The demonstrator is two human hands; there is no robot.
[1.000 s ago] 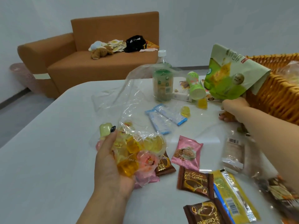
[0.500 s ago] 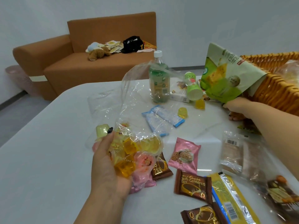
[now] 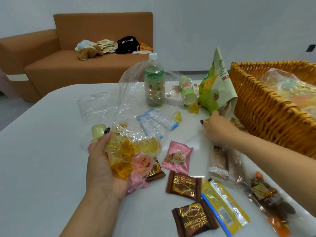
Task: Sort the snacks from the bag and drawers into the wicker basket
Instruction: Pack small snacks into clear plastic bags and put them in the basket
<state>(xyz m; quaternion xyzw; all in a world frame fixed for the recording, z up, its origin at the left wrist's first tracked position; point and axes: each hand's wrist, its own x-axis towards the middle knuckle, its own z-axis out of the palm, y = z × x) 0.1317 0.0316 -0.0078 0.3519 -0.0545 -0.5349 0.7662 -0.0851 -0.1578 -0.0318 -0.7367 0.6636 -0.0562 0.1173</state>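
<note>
Two hands work over the white counter (image 3: 42,168), and we see them doing different jobs. Our left hand (image 3: 104,168) lies palm up, fingers curled under a clear plastic bag (image 3: 130,106) whose lower end is packed with jelly cups (image 3: 126,156) in yellow, orange and pink; the bag's open end rises loosely above. Our right hand (image 3: 217,129) reaches toward the far side and grips the bottom edge of a green snack pouch (image 3: 213,88), which stands nearly upright just beside the wicker basket (image 3: 266,113). That basket sits at the right edge of the counter and already holds a crinkled clear bag of sweets; how many we cannot tell.

Loose snacks lie between the hands: a pink cookie packet (image 3: 177,157), two brown chocolate tart packets (image 3: 183,184), a yellow stick packet (image 3: 224,206) and blue-and-white sachets (image 3: 153,120). Behind them a green drink bottle (image 3: 153,82) stands upright, with a small green bottle (image 3: 187,91) tilted next to it. Beyond the counter stands an orange sofa (image 3: 85,57) carrying a plush toy, papers and a black bag.
</note>
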